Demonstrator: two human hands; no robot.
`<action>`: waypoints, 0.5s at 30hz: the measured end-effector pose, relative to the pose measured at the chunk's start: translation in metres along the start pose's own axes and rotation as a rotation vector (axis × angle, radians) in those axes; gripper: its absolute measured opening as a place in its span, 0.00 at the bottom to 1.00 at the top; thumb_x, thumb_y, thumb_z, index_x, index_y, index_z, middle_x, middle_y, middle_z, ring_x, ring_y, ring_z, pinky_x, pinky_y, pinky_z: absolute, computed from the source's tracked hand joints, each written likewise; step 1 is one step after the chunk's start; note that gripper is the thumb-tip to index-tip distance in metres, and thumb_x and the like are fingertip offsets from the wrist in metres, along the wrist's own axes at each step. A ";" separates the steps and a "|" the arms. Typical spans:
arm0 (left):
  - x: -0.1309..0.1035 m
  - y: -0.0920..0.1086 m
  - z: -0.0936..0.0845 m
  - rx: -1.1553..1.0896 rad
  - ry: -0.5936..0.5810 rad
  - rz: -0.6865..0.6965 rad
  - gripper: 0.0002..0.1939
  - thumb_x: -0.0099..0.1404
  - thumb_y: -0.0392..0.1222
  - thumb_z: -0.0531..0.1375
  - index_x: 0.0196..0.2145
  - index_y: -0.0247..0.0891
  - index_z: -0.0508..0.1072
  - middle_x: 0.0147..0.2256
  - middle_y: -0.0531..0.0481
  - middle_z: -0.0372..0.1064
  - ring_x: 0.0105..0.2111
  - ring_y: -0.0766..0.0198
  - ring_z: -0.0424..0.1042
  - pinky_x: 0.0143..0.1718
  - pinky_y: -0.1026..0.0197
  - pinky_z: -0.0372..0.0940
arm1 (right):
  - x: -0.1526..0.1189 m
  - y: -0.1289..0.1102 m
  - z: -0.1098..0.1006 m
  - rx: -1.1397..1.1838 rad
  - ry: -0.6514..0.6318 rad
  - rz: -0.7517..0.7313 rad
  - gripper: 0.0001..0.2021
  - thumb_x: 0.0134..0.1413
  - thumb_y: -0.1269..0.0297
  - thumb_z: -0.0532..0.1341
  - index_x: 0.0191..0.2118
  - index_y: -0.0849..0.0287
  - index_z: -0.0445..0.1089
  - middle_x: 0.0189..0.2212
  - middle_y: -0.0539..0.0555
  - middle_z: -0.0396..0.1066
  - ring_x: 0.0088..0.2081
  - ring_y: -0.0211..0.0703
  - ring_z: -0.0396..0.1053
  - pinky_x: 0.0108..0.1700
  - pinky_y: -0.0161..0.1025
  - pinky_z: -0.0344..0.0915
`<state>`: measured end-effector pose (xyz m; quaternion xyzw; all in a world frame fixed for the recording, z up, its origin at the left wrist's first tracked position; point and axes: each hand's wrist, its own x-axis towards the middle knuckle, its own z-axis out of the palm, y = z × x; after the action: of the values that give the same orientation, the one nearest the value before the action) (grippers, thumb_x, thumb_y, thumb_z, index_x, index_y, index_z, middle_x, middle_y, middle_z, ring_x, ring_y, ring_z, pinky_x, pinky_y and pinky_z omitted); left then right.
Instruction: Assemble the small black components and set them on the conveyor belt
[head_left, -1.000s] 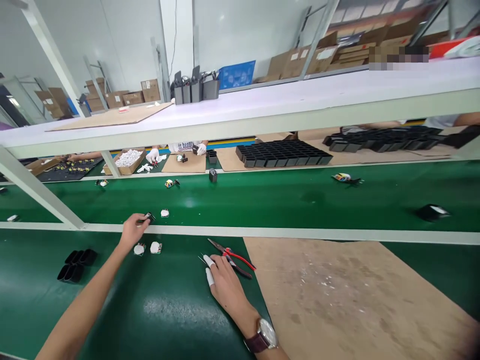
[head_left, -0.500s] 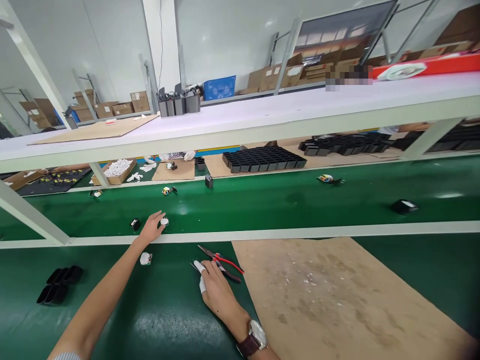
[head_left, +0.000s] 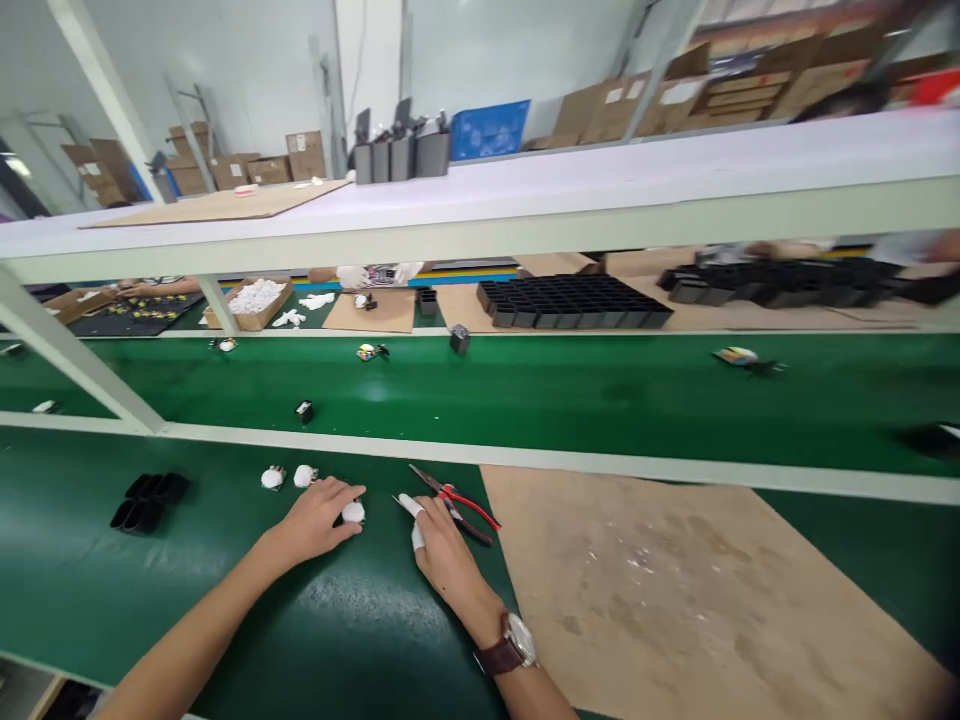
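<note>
My left hand [head_left: 319, 520] is closed around a small round white part [head_left: 353, 512] over the green worktop. Two similar white parts, one [head_left: 304, 475] near my knuckles and another [head_left: 273, 478] farther left, lie on the worktop. My right hand [head_left: 442, 545], with white covers on two fingertips and a watch at the wrist, pinches a thin pointed tool [head_left: 397, 501], mostly hidden by the fingers. Just beyond it lie red-handled pliers [head_left: 454, 503]. A cluster of black cups [head_left: 148, 500] stands at the left.
Brown cardboard [head_left: 652, 580] covers the worktop at right. A pale rail [head_left: 420, 450] separates it from a green conveyor [head_left: 555, 390] carrying small parts. An overhead shelf [head_left: 525, 220] spans the view. Co-workers' hands show beyond the black trays [head_left: 574, 303].
My left hand has come back from the conveyor to the worktop with the white part. Another white part now shows beside the first. The view has shifted, and conveyor items appear in different positions.
</note>
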<state>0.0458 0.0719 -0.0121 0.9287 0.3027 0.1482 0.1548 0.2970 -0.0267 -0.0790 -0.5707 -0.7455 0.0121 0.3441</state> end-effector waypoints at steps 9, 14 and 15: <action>-0.144 -0.054 -0.103 0.382 0.558 -0.393 0.17 0.72 0.49 0.60 0.56 0.44 0.73 0.52 0.39 0.74 0.54 0.43 0.71 0.59 0.38 0.65 | 0.001 0.006 0.008 -0.031 0.097 -0.076 0.19 0.66 0.71 0.54 0.59 0.56 0.68 0.50 0.62 0.70 0.50 0.59 0.70 0.51 0.60 0.72; -0.221 -0.110 -0.117 0.701 0.620 -0.627 0.22 0.70 0.60 0.57 0.44 0.38 0.77 0.51 0.31 0.70 0.55 0.32 0.67 0.55 0.30 0.64 | 0.020 -0.043 0.000 0.056 0.009 -0.158 0.17 0.69 0.66 0.57 0.60 0.56 0.67 0.52 0.62 0.69 0.52 0.56 0.70 0.54 0.56 0.73; -0.229 -0.118 -0.115 0.717 0.599 -0.624 0.24 0.70 0.62 0.56 0.43 0.37 0.77 0.52 0.30 0.69 0.55 0.30 0.66 0.54 0.30 0.65 | 0.026 -0.054 0.001 0.050 -0.030 -0.170 0.16 0.68 0.66 0.58 0.59 0.57 0.67 0.52 0.62 0.69 0.52 0.56 0.70 0.54 0.56 0.73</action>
<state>-0.2341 0.0458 0.0061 0.7071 0.6252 0.2403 -0.2268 0.2484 -0.0228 -0.0451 -0.4964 -0.7958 0.0103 0.3467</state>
